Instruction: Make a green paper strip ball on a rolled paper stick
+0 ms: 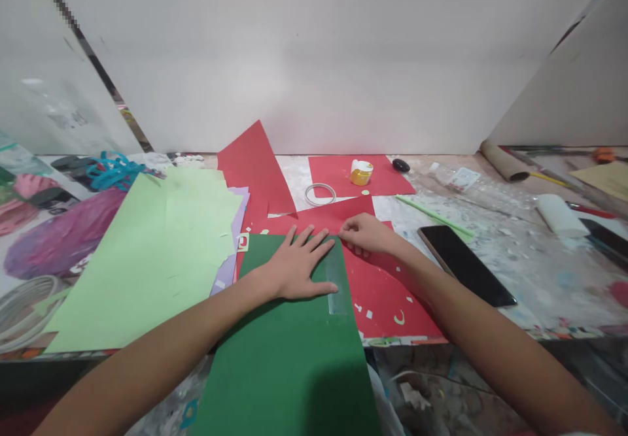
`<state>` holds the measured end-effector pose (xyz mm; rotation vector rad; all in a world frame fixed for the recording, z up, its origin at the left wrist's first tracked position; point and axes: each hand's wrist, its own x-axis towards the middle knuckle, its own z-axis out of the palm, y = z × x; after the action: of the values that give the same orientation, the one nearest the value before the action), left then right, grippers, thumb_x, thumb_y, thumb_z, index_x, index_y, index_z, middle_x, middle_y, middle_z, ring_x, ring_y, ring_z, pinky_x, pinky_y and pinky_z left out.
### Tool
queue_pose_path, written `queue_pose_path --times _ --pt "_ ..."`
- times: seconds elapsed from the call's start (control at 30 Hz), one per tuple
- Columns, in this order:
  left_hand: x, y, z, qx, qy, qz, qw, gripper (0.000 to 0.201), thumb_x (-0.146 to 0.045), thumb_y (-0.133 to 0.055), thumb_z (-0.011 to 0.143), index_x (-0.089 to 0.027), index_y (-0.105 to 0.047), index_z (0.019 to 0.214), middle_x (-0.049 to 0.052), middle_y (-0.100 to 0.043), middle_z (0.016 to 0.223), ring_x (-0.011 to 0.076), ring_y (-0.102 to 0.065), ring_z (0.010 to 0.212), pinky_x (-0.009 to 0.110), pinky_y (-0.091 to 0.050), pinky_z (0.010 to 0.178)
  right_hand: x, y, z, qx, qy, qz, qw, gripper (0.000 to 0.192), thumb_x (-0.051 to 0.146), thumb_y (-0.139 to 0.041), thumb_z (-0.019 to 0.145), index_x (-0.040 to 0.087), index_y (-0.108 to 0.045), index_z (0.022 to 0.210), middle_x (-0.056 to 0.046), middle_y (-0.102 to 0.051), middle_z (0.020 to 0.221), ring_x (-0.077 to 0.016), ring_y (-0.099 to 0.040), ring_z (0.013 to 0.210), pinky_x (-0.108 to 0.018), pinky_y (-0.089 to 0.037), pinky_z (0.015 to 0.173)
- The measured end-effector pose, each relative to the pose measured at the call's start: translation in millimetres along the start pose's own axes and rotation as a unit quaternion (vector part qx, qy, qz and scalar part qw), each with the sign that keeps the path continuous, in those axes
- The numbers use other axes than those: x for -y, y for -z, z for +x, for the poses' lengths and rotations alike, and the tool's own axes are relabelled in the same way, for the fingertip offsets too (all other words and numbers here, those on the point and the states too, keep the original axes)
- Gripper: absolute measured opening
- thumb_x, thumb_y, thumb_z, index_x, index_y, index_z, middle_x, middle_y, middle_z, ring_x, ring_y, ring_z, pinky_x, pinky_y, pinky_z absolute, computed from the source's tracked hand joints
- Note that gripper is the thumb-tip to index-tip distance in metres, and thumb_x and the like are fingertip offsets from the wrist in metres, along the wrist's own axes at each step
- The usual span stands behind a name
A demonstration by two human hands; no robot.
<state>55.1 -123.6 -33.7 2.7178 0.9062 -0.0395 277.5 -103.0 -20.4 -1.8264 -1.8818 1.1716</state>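
A dark green paper sheet [289, 351] lies in front of me, hanging over the table's near edge. My left hand [297, 266] presses flat on its upper part, fingers spread. A clear plastic ruler [335, 278] lies along the green sheet's right edge, beside my left thumb. My right hand [366, 234] rests at the ruler's far end with its fingers curled down on the red paper [387, 292]; what it pinches, if anything, is hidden.
Light green sheets [152, 253] lie to the left over purple paper. Behind are more red sheets [255, 161], a tape ring [320, 194], a small yellow jar [361, 172] and a black cap [401, 165]. A dark phone [464, 265], green strip [434, 217] and cardboard tube [504, 163] lie right.
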Motion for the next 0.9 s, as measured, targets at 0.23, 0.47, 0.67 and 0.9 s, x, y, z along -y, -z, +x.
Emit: queue_pose_path --times 0.23,0.47,0.67,0.9 --pt "-0.5 1.7 -0.2 0.008 0.004 -0.002 1.0 0.095 -0.082 -0.028 0.082 -0.022 -0.016 0.155 0.008 -0.01 0.161 0.037 -0.003 0.147 0.06 -0.003 0.115 0.1 -0.2 0.6 0.001 -0.015 0.0 1.0 0.025 0.029 -0.058 0.082 0.017 -0.056 0.06 -0.002 -0.06 0.047 -0.0112 -0.054 0.035 -0.02 -0.043 0.037" --pt "-1.2 1.9 0.2 0.008 0.007 0.006 1.0 0.096 -0.082 -0.029 0.082 -0.02 -0.018 0.154 0.011 -0.012 0.161 0.0379 -0.005 0.147 0.061 -0.005 0.115 3.4 -5.5 -1.8 -0.03 0.0 -0.041 0.999 0.024 0.033 -0.061 0.08 0.016 -0.059 0.064 -0.003 -0.062 0.049 -0.0115 -0.056 0.039 -0.018 -0.04 0.038" --pt "-3.2 2.7 -0.1 0.007 0.018 0.007 1.0 0.096 -0.082 -0.03 0.081 -0.021 -0.018 0.154 0.009 -0.012 0.161 0.0361 -0.005 0.147 0.059 -0.006 0.116 5.1 -9.8 -1.0 -0.08 0.032 -0.125 0.988 0.018 0.026 -0.057 0.076 0.015 -0.06 0.061 -0.003 -0.061 0.05 -0.0118 -0.056 0.043 -0.019 -0.036 0.043" --pt "-4.2 3.1 -0.2 0.003 0.022 0.004 1.0 0.096 -0.082 -0.031 0.081 -0.021 -0.02 0.154 0.009 -0.014 0.16 0.0357 -0.006 0.147 0.059 -0.006 0.116 5.1 -8.5 -0.9 -0.087 0.038 -0.142 0.985 0.017 0.025 -0.055 0.075 0.015 -0.062 0.063 -0.004 -0.063 0.054 -0.0128 -0.057 0.048 -0.021 -0.036 0.048"
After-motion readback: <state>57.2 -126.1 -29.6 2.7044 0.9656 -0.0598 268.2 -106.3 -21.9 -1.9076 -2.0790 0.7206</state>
